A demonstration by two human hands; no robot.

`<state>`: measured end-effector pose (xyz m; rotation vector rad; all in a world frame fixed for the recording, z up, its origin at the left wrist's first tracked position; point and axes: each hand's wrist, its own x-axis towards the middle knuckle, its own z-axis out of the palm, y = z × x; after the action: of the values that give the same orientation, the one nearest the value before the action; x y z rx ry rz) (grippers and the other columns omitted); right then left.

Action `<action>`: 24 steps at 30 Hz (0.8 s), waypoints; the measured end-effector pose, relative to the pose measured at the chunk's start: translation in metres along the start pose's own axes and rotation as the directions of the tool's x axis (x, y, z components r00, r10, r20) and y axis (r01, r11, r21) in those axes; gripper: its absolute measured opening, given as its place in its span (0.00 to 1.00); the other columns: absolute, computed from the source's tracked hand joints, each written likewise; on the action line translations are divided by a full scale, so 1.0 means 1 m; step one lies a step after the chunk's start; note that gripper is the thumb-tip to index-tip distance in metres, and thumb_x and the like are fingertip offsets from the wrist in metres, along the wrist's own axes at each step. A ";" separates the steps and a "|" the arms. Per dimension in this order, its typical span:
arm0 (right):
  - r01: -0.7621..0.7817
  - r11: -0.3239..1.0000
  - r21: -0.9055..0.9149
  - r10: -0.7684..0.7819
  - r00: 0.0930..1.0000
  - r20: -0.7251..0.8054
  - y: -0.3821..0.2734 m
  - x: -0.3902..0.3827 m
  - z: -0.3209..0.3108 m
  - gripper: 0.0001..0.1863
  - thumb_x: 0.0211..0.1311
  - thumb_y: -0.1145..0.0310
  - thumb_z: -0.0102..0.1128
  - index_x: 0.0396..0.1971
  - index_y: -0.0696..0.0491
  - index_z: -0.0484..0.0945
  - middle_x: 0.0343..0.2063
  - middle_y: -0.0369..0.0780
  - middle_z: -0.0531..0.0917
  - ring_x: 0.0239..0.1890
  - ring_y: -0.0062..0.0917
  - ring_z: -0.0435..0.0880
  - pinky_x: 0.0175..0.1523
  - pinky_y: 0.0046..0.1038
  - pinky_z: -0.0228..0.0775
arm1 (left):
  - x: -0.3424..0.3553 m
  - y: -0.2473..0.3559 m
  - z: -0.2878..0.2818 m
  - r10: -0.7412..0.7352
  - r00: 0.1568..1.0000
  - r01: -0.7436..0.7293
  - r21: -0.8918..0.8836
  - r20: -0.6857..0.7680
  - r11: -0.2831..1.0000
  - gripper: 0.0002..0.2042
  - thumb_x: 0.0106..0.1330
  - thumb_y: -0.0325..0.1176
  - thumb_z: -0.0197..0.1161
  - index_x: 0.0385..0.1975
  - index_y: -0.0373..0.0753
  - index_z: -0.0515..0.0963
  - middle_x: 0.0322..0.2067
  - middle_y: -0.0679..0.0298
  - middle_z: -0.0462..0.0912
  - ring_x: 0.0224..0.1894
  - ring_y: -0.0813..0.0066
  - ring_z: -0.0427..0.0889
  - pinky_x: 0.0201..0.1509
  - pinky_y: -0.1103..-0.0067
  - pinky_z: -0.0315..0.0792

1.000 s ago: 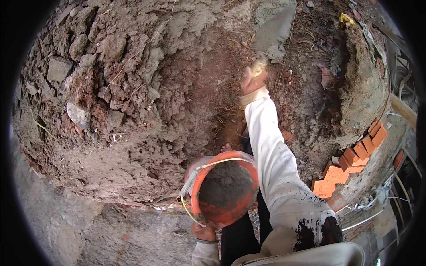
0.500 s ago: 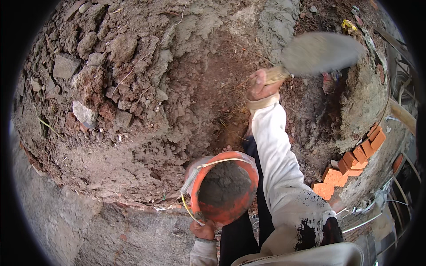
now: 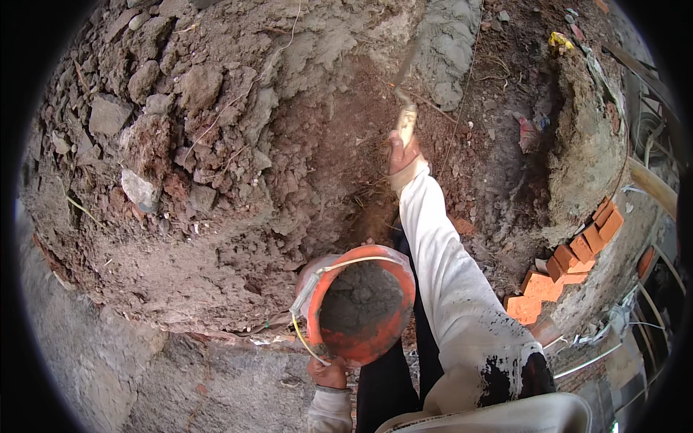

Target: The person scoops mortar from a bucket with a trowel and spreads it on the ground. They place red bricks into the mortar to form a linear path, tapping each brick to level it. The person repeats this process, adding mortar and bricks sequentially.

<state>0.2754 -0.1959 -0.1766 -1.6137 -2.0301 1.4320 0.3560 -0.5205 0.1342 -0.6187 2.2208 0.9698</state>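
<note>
My right hand (image 3: 405, 153) is closed round the pale wooden handle of a trowel (image 3: 407, 123). The trowel's blade is turned edge-on, a thin dark line beside the left edge of a strip of wet grey mortar (image 3: 446, 54). Down by my legs, my left hand (image 3: 328, 373) grips the lower rim of an orange bucket (image 3: 395, 333), its fingers partly hidden beneath. The bucket leans with its mouth toward me and holds grey mortar (image 3: 361, 297). A wire handle with a yellow section runs round its left side.
Rubble and clods of earth (image 3: 198, 86) cover the left side. Orange bricks (image 3: 543, 287) stand in a stepped row at the right. A thin string (image 3: 468, 86) runs along the mortar strip. A yellow scrap (image 3: 560, 41) lies at the upper right.
My right hand has swung the trowel left, from above the dirt at the right to the mortar strip, and its blade has turned from flat to edge-on. The left hand stays on the bucket.
</note>
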 end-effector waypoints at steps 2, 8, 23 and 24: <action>-0.322 0.883 -0.341 0.363 0.930 0.063 0.028 -0.029 0.026 0.28 0.57 0.46 0.51 0.28 0.63 0.72 0.22 0.49 0.79 0.26 0.43 0.78 0.36 0.39 0.68 | 0.005 0.006 -0.002 0.004 1.000 -0.003 0.028 -0.010 1.000 0.05 0.40 0.19 0.55 0.16 0.37 0.71 0.16 0.70 0.73 0.20 0.84 0.71 0.24 0.82 0.65; -0.176 0.754 0.633 0.092 0.982 0.164 -0.142 -0.064 -0.028 0.21 0.59 0.49 0.54 0.35 0.54 0.67 0.15 0.34 0.70 0.11 0.17 0.67 0.13 0.20 0.63 | 0.003 0.006 -0.005 -0.054 0.996 0.048 -0.080 -0.068 0.996 0.05 0.41 0.18 0.54 0.16 0.38 0.70 0.16 0.70 0.73 0.20 0.85 0.70 0.24 0.83 0.65; 0.068 0.700 0.710 -0.073 0.997 -0.025 -0.141 -0.047 -0.055 0.24 0.60 0.48 0.48 0.31 0.59 0.69 0.18 0.37 0.71 0.16 0.20 0.70 0.20 0.22 0.63 | 0.000 0.006 -0.002 -0.083 0.993 0.080 -0.050 -0.079 0.996 0.05 0.42 0.18 0.54 0.16 0.37 0.70 0.16 0.70 0.73 0.20 0.84 0.70 0.25 0.83 0.66; 0.217 0.674 0.706 -0.160 0.976 -0.148 -0.140 -0.039 -0.056 0.30 0.56 0.43 0.53 0.35 0.60 0.68 0.23 0.39 0.71 0.21 0.22 0.71 0.22 0.24 0.67 | 0.001 0.008 -0.002 -0.082 0.994 0.079 -0.050 -0.073 0.996 0.05 0.42 0.18 0.54 0.16 0.38 0.70 0.16 0.70 0.73 0.21 0.84 0.70 0.25 0.83 0.65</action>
<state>0.2355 -0.1890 -0.0263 -1.0486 -1.2554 1.7389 0.3502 -0.5173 0.1384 -0.7719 2.2247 0.9750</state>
